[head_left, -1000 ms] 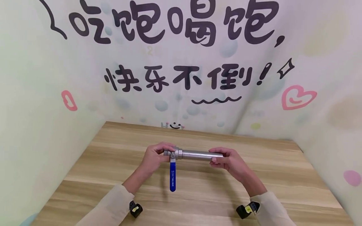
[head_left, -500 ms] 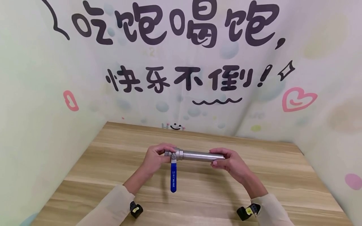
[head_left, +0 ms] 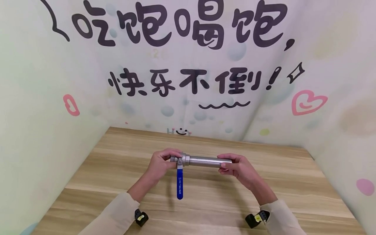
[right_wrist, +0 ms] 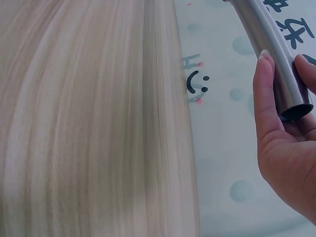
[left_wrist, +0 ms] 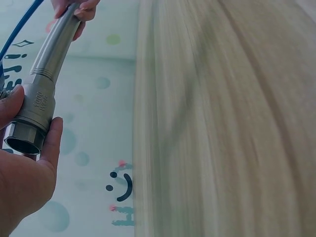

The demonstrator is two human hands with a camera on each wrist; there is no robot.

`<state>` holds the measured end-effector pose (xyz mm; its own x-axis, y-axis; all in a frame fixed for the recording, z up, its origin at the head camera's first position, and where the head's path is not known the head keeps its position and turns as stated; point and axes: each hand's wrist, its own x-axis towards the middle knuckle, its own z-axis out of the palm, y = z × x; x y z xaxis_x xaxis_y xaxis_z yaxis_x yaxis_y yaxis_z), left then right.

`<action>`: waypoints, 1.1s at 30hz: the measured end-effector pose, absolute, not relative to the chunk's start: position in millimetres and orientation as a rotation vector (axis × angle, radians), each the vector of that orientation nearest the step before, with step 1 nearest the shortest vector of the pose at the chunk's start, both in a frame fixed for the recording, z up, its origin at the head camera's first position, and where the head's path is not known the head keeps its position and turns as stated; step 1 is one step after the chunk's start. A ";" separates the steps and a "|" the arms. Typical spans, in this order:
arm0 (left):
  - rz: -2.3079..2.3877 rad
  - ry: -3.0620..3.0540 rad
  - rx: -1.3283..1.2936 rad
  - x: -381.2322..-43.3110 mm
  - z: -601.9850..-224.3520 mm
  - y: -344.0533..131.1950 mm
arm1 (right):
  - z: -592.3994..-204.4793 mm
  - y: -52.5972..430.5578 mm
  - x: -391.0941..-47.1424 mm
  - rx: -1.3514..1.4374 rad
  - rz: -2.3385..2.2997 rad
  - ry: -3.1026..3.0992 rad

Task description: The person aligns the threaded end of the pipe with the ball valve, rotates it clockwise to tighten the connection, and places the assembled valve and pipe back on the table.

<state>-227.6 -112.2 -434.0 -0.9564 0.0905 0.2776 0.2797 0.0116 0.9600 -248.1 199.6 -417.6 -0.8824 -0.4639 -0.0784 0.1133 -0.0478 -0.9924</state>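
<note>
A steel ball valve (head_left: 182, 159) with a long blue lever handle (head_left: 180, 184) is joined to a straight metal pipe (head_left: 204, 161). My left hand (head_left: 158, 164) grips the valve body at its left end, thumb in front and fingers behind. The pipe's far end is held by my right hand (head_left: 239, 168) between thumb and fingers. Both pieces lie level in one line above the table, and the lever points toward me. In the left wrist view the valve's hexagonal open end (left_wrist: 24, 137) faces the camera. The pipe's open end (right_wrist: 296, 111) shows in the right wrist view.
The wooden table (head_left: 205, 209) spreads beneath both hands, with soft shadows on it. A printed cloth backdrop (head_left: 164, 111) with black lettering stands behind the table's far edge and along both sides. Black wrist cameras (head_left: 141, 218) hang by the sleeves.
</note>
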 end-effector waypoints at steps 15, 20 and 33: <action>-2.093 -2.137 -0.367 -226.3 -429.7 -111.5 | -414.6 199.3 -248.8 -0.369 -1.985 1.835; -2.089 -2.148 -0.367 -226.6 -429.8 -112.0 | -414.3 199.6 -249.3 -0.380 -1.980 1.830; -2.086 -2.133 -0.384 -227.1 -432.8 -113.2 | -415.0 200.7 -248.4 -0.394 -2.006 1.809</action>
